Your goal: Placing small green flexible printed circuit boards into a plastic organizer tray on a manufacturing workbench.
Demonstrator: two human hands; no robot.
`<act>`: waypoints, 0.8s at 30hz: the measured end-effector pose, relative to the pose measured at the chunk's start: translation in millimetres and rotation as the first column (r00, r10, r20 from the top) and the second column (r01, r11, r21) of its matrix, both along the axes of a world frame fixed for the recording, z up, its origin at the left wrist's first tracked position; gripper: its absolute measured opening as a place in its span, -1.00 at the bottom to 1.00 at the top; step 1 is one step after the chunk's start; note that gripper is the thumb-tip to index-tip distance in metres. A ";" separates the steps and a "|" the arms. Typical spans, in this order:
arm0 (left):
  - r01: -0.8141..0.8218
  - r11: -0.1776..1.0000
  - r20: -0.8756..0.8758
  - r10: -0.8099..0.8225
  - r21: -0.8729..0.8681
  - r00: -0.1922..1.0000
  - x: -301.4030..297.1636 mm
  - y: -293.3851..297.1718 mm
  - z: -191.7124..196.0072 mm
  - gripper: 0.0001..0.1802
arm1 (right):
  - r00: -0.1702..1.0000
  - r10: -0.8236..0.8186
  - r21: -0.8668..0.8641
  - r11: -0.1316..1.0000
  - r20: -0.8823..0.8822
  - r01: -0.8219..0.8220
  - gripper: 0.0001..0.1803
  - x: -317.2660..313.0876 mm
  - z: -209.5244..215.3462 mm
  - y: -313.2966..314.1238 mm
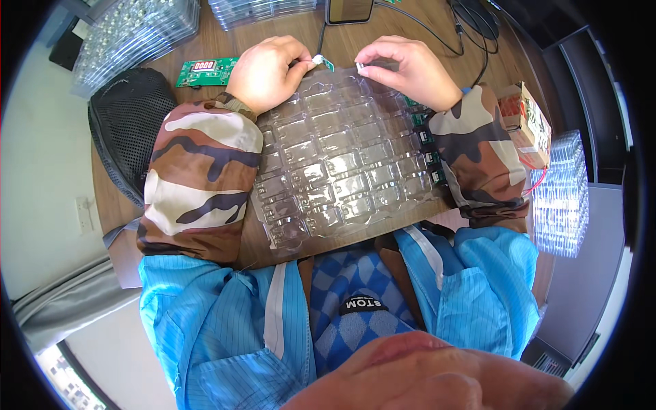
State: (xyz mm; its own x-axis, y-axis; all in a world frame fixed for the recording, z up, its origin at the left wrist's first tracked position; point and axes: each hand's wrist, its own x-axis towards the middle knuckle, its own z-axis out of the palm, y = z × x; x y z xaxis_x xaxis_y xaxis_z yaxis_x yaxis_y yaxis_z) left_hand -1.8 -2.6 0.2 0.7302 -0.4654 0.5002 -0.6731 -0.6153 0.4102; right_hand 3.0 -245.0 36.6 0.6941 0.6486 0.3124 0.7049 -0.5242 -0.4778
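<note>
Tiny white piece (360, 66), perhaps a connector, indistinct

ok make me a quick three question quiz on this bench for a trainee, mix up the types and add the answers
1. Which hand is nearer the green board with the red display?
2. True or false: the black mesh bag lies to the left of the clear compartment tray.
3. What does the right hand hold?
a) a red wire
b) a small white piece
c) a black cable

Key:
1. The left hand.
2. True.
3. b.
</note>
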 end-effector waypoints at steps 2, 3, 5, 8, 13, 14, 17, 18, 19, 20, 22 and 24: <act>-0.001 1.000 -0.003 0.001 0.001 1.000 1.1 -0.3 -0.8 -0.89 | 0.999 0.040 -0.093 0.995 0.032 -0.037 -0.84 2.8 0.3 5.0; -0.003 1.000 -0.006 0.003 0.006 1.000 1.1 0.2 -0.1 -0.89 | 0.997 0.042 -0.122 0.992 0.059 -0.034 -0.85 3.3 -0.8 6.6; -0.006 1.000 -0.010 0.006 0.000 1.000 2.2 -0.1 -0.3 -0.88 | 0.999 0.046 -0.106 0.993 0.019 -0.044 -0.84 3.7 -2.1 7.8; -0.012 1.000 -0.019 0.012 -0.006 1.000 1.6 0.4 -1.4 -0.87 | 0.998 0.034 -0.082 0.996 -0.052 -0.038 -0.80 3.2 -2.4 7.6; 0.003 1.000 -0.001 -0.003 0.014 1.000 1.1 -2.0 1.6 -0.89 | 0.998 0.053 -0.045 0.998 -0.021 -0.054 -0.74 1.3 2.0 -3.6; 0.005 1.000 -0.003 -0.005 0.010 1.000 1.0 -3.3 1.9 -0.89 | 0.999 0.020 -0.031 0.999 -0.029 -0.021 -0.75 -2.9 4.1 -6.8; -0.008 1.000 -0.006 0.007 -0.009 1.000 -0.1 -1.8 0.0 -0.89 | 0.999 -0.029 -0.042 0.999 0.043 0.031 -0.76 -18.8 13.2 -15.7; -0.013 1.000 -0.018 0.013 -0.028 1.000 -0.3 -2.0 -0.9 -0.88 | 0.992 -0.053 -0.067 0.996 0.113 0.061 -0.78 -27.1 16.6 -20.4; -0.013 0.999 -0.028 0.012 -0.031 1.000 -0.8 -2.6 -0.3 -0.89 | 0.991 -0.061 -0.077 0.995 0.115 0.071 -0.78 -37.9 21.3 -25.3; -0.010 0.999 -0.023 0.009 -0.031 1.000 -0.2 -3.4 -0.4 -0.89 | 0.986 -0.102 -0.095 0.989 0.133 0.115 -0.79 -50.5 24.9 -31.0; -0.015 0.999 -0.037 0.013 -0.028 0.999 0.3 -3.6 -1.1 -0.89 | 0.973 -0.200 -0.093 0.973 0.112 0.211 -0.81 -78.9 33.1 -41.8; -0.022 0.999 -0.035 0.021 -0.029 0.999 -0.6 -2.6 -1.4 -0.89 | 0.942 -0.318 -0.086 0.941 0.108 0.328 -0.86 -106.0 37.3 -55.6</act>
